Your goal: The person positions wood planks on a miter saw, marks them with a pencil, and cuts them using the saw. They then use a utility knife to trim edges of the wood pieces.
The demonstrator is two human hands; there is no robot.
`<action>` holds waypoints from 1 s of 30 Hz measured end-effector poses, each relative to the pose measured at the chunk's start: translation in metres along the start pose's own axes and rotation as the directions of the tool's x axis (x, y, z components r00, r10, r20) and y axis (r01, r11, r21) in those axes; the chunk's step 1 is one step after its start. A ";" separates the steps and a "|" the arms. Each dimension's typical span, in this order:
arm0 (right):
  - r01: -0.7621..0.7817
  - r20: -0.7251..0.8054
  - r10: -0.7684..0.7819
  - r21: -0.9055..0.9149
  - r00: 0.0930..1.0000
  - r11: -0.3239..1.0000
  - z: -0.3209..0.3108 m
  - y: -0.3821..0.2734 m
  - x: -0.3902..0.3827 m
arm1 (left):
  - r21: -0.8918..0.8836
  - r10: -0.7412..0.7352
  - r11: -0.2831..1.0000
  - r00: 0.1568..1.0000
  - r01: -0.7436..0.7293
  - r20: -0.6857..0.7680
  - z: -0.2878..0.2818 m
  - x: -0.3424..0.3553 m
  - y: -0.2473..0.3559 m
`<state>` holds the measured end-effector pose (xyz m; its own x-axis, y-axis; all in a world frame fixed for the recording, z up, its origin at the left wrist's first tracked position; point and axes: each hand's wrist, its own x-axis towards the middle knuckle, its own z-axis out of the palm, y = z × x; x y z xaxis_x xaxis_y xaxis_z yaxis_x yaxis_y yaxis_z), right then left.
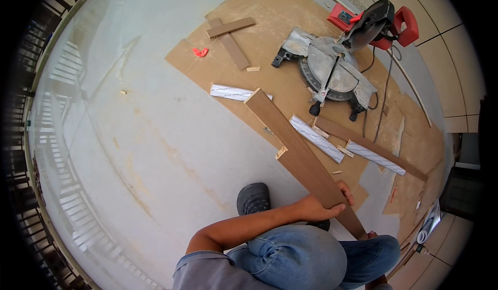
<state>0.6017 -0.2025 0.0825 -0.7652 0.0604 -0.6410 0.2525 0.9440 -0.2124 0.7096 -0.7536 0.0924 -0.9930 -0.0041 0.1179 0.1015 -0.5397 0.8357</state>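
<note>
A long brown wooden board slants from my lap up towards the saw, with a notch cut into the left edge of its far end. My left hand is closed around the board, thumb on top and fingers at its right edge. At the near end, beside my knee, my right hand grips the same board; most of that hand is hidden behind my leg. Just right of the board lie a white-wrapped strip and a longer brown board.
A red and grey mitre saw stands on brown cardboard, with its cable trailing to the right. Two short brown boards lie crossed, near a red scrap. Another white-wrapped strip and several wood offcuts are scattered about.
</note>
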 end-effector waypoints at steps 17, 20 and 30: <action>0.233 0.068 -0.242 0.118 0.968 0.965 0.031 -0.032 0.046 | -0.158 -0.086 0.984 0.996 0.088 0.022 -0.019 -0.003 -0.017; 0.256 0.166 -0.285 0.172 0.944 0.951 0.040 -0.076 0.037 | -0.152 -0.084 0.985 0.996 0.086 0.013 -0.022 -0.004 -0.021; 0.196 0.413 -0.281 0.236 0.866 0.952 0.041 -0.062 0.068 | -0.205 -0.185 0.963 0.982 0.173 -0.039 -0.028 -0.002 -0.023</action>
<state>0.5580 -0.2707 0.0215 -0.4888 -0.3467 -0.8005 0.2300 0.8340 -0.5016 0.7078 -0.7646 0.0582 -0.9962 0.0627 -0.0597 -0.0865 -0.6932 0.7155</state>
